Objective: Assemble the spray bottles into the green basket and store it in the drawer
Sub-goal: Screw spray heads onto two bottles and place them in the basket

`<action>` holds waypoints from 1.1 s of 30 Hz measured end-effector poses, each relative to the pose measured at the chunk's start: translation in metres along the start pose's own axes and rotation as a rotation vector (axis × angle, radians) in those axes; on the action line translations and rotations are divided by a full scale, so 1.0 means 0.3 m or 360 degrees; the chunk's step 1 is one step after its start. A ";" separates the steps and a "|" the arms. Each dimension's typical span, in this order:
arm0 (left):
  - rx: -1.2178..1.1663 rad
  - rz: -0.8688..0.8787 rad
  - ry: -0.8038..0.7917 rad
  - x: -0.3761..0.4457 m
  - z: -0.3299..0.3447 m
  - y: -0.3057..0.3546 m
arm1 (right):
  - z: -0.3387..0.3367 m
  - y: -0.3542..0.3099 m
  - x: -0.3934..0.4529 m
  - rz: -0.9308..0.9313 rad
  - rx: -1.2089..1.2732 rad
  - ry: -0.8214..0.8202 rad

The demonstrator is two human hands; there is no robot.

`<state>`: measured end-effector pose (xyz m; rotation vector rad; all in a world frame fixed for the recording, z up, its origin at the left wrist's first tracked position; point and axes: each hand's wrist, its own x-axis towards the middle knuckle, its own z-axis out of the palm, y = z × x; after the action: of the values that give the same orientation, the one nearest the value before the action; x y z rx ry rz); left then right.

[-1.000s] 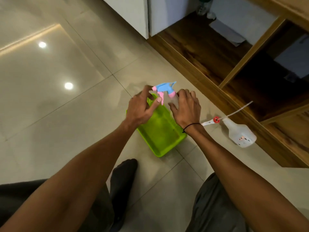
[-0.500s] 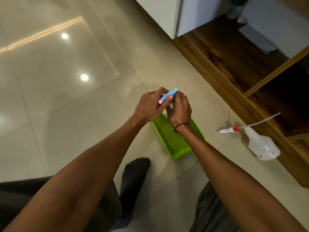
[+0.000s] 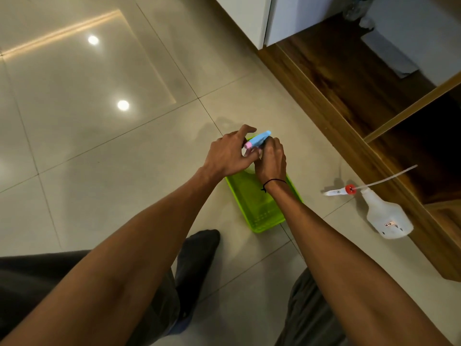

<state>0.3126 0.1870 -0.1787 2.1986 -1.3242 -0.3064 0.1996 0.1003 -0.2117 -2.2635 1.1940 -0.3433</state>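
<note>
Twisting blue-pink spray head (image 3: 258, 139) lower than second ago: your left hand (image 3: 229, 156) pinches head, right hand (image 3: 270, 158) wraps bottle beneath, above green basket (image 3: 259, 208) at frame centre. First bottle likely nearly assembled. Second bottle (image 3: 385, 217) lies right, on floor; label unreadable.
</note>
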 end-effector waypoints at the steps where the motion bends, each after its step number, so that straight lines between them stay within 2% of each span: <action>1: -0.0018 -0.0017 0.0053 0.000 -0.003 0.004 | -0.005 0.003 -0.001 -0.0012 0.0009 -0.0016; 6: -0.0188 0.0137 0.0434 0.023 -0.047 0.063 | -0.065 0.028 -0.047 -0.0204 -0.0102 -0.0080; 8: -0.0259 0.0230 0.0463 0.044 -0.056 0.114 | -0.100 0.053 -0.069 -0.0259 -0.0191 -0.0043; 14: -0.0248 0.0479 0.0302 0.070 0.019 0.315 | -0.217 0.152 -0.109 -0.0176 -0.0358 0.0069; 21: -0.0287 0.0573 -0.0085 0.061 0.199 0.483 | -0.354 0.352 -0.165 0.0010 -0.0554 0.0099; 26: -0.0264 0.0585 -0.0255 0.045 0.298 0.540 | -0.406 0.502 -0.211 0.0213 -0.0932 -0.0152; 33: -0.0289 0.0529 -0.0365 0.030 0.372 0.548 | -0.343 0.582 -0.209 0.0373 -0.1345 -0.0465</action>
<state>0.1438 0.0817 -0.1776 1.7983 -1.6854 -0.5383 -0.0021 0.0364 -0.2269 -2.6543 1.6102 0.6890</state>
